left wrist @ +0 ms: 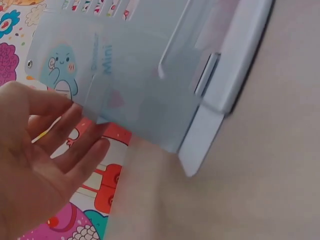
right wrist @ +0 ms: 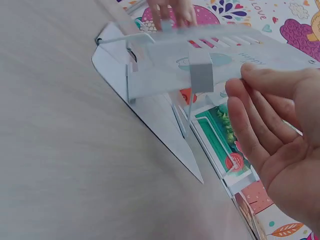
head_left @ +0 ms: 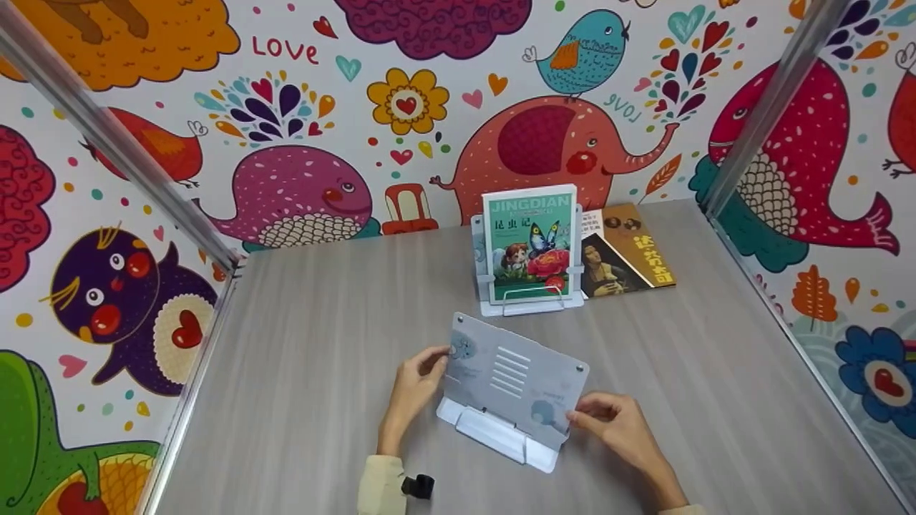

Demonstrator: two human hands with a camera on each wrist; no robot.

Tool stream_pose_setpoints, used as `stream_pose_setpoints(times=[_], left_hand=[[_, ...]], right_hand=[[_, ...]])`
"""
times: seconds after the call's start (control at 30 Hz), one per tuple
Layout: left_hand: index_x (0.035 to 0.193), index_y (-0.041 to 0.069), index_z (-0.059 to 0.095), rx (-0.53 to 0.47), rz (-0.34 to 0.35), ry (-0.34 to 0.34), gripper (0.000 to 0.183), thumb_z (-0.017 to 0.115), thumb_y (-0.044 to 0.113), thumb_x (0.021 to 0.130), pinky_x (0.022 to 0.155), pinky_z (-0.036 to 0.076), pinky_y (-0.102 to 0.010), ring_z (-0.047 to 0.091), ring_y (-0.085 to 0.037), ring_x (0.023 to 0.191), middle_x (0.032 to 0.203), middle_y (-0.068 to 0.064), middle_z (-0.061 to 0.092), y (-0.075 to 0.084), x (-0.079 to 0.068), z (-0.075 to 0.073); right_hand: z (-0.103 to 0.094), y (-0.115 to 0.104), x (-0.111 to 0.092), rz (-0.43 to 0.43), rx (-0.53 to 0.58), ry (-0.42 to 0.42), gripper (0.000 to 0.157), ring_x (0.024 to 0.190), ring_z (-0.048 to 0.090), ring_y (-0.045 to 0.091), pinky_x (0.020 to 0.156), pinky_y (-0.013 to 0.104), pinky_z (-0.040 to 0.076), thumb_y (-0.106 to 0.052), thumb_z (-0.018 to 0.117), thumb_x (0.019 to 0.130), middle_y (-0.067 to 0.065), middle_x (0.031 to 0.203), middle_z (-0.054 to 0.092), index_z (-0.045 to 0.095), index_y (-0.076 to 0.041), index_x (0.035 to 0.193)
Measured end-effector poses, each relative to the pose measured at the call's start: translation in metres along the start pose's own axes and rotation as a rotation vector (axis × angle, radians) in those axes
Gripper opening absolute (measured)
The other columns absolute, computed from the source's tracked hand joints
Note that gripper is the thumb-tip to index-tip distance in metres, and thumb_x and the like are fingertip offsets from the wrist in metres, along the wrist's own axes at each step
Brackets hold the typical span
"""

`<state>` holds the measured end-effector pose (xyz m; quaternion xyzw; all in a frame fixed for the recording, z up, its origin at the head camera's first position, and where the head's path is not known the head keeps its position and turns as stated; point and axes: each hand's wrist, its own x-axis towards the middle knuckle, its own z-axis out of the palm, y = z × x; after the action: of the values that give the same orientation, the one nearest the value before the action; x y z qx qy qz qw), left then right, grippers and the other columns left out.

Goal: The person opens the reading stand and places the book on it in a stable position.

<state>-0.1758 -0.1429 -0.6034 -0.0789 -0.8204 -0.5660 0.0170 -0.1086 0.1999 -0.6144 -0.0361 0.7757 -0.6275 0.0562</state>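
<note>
A pale blue-grey metal book stand [head_left: 474, 386] stands tilted over the table in front of me, with printed cartoon figures and a row of slots in its back panel. My left hand [head_left: 413, 390] holds the panel's left edge between thumb and fingers. At the opposite edge, my right hand [head_left: 624, 429] pinches the panel with thumb and forefinger, the other fingers loosely bent. Along the bottom runs the stand's white base ledge [head_left: 494, 435]. In the right wrist view a small side clip [right wrist: 201, 72] sticks out near the right fingertips [right wrist: 249, 70].
Behind, a second stand [head_left: 481, 266] bears a green children's book [head_left: 526, 243]. Further books [head_left: 633, 247] lie beside it on the right. Decorated wall panels [head_left: 300, 193] and metal posts [head_left: 758, 114] enclose the grey wood-look table [head_left: 322, 329].
</note>
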Motion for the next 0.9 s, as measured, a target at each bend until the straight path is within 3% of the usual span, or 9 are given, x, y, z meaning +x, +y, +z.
stream_pose_setpoints(times=[0.23,0.37,0.63,0.9], left_hand=[[0.121,0.003,0.07,-0.024,-0.011,0.036,0.024,0.063,0.011,0.1,0.092,0.058,-0.037,0.069,-0.028,0.103,0.114,-0.014,0.073,-0.004,-0.006,-0.007],[0.118,0.001,0.071,-0.028,-0.034,0.06,0.022,0.064,0.007,0.098,0.088,0.059,-0.032,0.07,-0.028,0.1,0.111,-0.015,0.074,-0.007,-0.008,-0.007],[0.111,0.002,0.073,-0.03,0.006,0.109,0.018,0.07,0.005,0.094,0.085,0.058,-0.023,0.073,-0.028,0.095,0.104,-0.013,0.076,-0.013,-0.01,-0.007],[0.107,0.002,0.074,-0.03,0.042,0.14,0.015,0.071,0.006,0.093,0.082,0.059,-0.023,0.074,-0.026,0.09,0.1,-0.013,0.076,-0.013,-0.006,-0.006]], right_hand=[[0.0,-0.001,0.022,0.052,-0.079,0.145,0.011,0.071,0.065,0.01,0.069,0.018,0.055,-0.009,0.083,0.083,0.007,0.084,0.074,0.076,-0.006,0.09],[0.001,-0.004,0.033,0.035,-0.132,0.207,0.01,0.072,0.064,0.009,0.07,0.017,0.054,-0.008,0.084,0.082,0.005,0.084,0.074,0.077,-0.009,0.089],[0.0,-0.012,0.055,-0.03,-0.188,0.255,0.009,0.07,0.065,0.011,0.066,0.017,0.053,-0.012,0.084,0.083,0.006,0.083,0.074,0.077,-0.011,0.089],[0.002,-0.015,0.079,-0.036,-0.227,0.308,0.011,0.07,0.066,0.008,0.063,0.015,0.052,-0.012,0.083,0.084,0.009,0.085,0.075,0.077,-0.007,0.091]])
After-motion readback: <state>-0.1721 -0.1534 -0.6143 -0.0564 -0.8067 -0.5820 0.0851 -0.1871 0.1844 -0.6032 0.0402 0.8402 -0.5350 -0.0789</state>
